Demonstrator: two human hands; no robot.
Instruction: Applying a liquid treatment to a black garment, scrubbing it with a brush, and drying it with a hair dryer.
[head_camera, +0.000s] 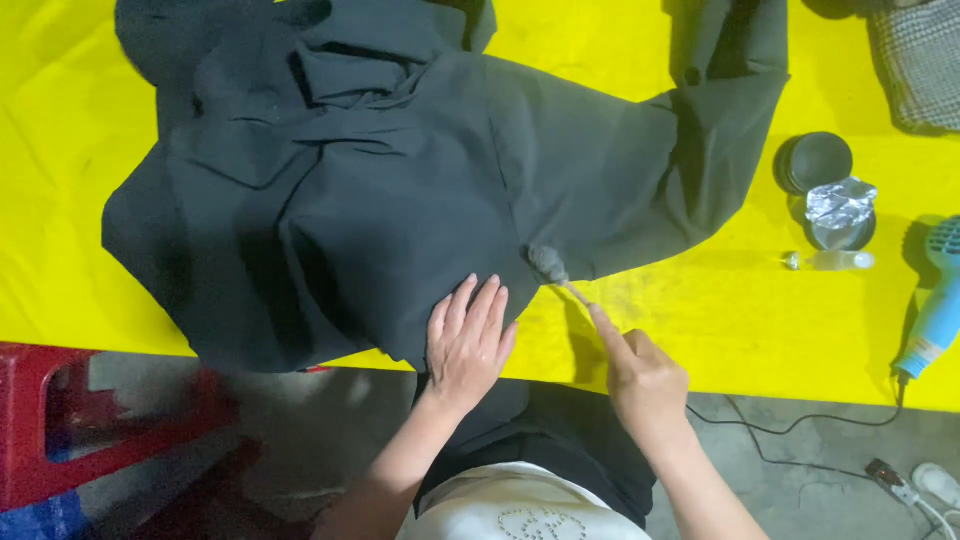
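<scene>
A dark grey jacket (400, 170) lies spread on a yellow table cover (740, 320). My left hand (468, 340) rests flat, fingers apart, on the jacket's near edge and holds the cloth down. My right hand (640, 375) grips a thin stick with a grey fluffy tip (548, 265). That tip touches the jacket near the underarm seam, just right of my left hand.
At the right stand a round dark tin lid (815, 160), a tin with crumpled foil (842, 210), a small clear bottle (830, 261) and a light blue hair dryer (940, 300) with its cord on the floor. Checked cloth (920, 60) lies top right. A red stool (70, 420) stands lower left.
</scene>
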